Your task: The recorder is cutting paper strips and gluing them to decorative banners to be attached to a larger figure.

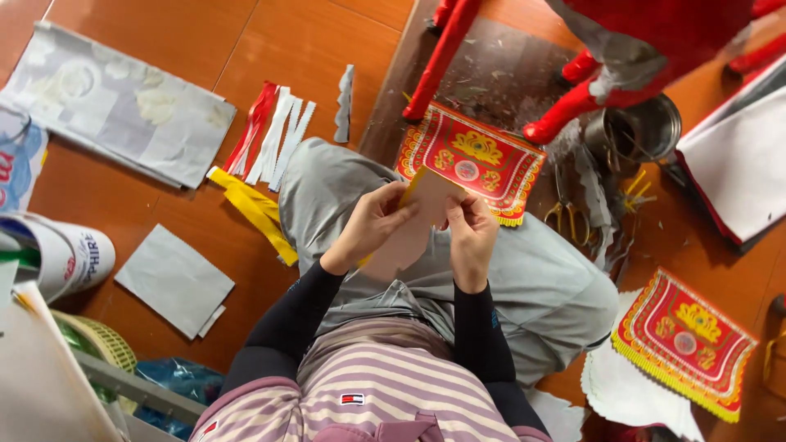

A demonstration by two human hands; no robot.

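Tan paper sheet (pixel 426 200) pinched by left hand (pixel 370 225) and right hand (pixel 471 237) fingers.

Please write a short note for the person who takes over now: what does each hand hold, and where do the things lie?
Left hand and right hand: both pinch one tan paper sheet above the lap.
Nearby: a red-and-gold decorated paper lies by the knee, a second one on the floor at right. Scissors lie beside the leg. Cut strips and yellow strips lie at left.
Done: strips already cut.
Left: cannot tell.
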